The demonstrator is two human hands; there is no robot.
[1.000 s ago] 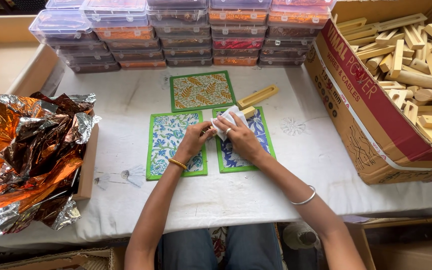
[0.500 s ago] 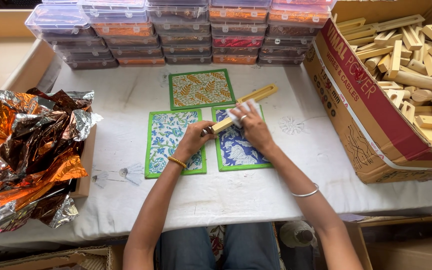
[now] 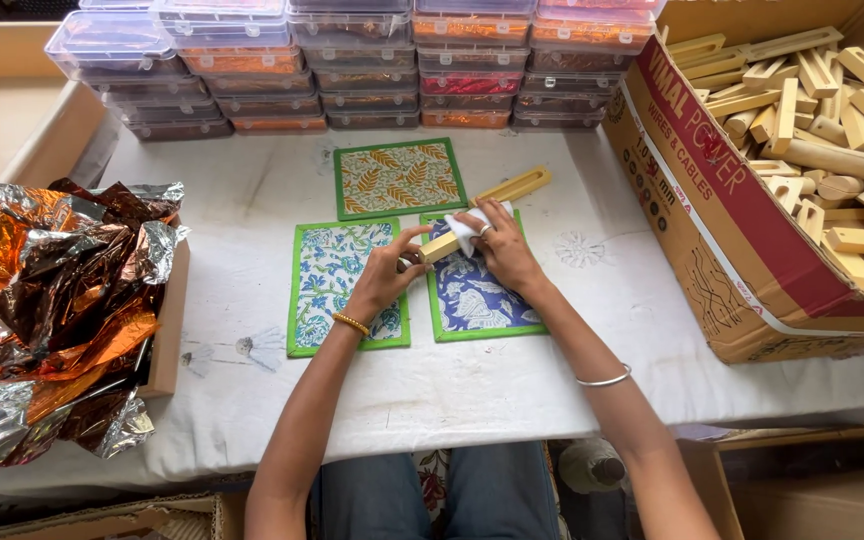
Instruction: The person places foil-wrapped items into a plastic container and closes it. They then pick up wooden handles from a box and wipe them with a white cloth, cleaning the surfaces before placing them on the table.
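My left hand [image 3: 384, 280] pinches the wood strip [image 3: 482, 215] end, right hand [image 3: 500, 250] presses a white cloth [image 3: 467, 228] on it; best wipe with steady strokes.

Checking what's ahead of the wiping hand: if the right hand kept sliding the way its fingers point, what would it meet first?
Probably the orange leaf-print mat, just beyond the right hand; depth is hard to judge.

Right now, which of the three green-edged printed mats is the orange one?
The orange leaf-print mat, lying alone farthest from the person, behind the other two. The pale blue floral mat and dark blue mat sit side by side nearer, under the hands.
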